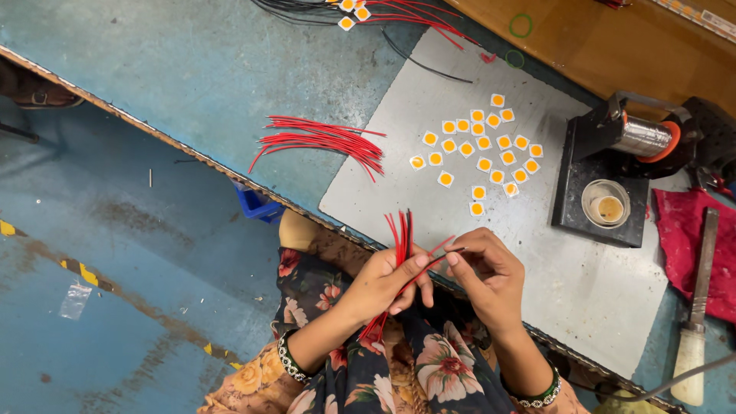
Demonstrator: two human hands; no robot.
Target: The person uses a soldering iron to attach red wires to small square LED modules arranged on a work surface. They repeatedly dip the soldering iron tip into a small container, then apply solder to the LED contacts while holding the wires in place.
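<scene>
In the head view, the person's left hand (387, 284) is gripping a bundle of thin red insulated wires (400, 238), its fingers closed around the middle of the bundle so the wire ends are fanning out above and below the fist. The right hand (487, 276) is sitting just beside the bundle, its fingers (458, 255) pinched narrow on a single red wire (437, 257) that is running back into the bundle. Both hands are hovering over the near edge of the pale grey rectangular mat (583, 284), which is lying on the blue-green bench (207, 69).

On the mat, beyond the hands, a cluster of small white square chips with orange round centres (483, 149) is lying flat. Just off the mat's left edge, a loose sheaf of longer red wires (322, 139) is resting on the bench. At the mat's right edge, a black metal stand carrying a silver solder spool and a round cup (606, 184) is standing, and further right of the mat a red cloth (686, 245) is lying under a tool with a white handle (694, 337).
</scene>
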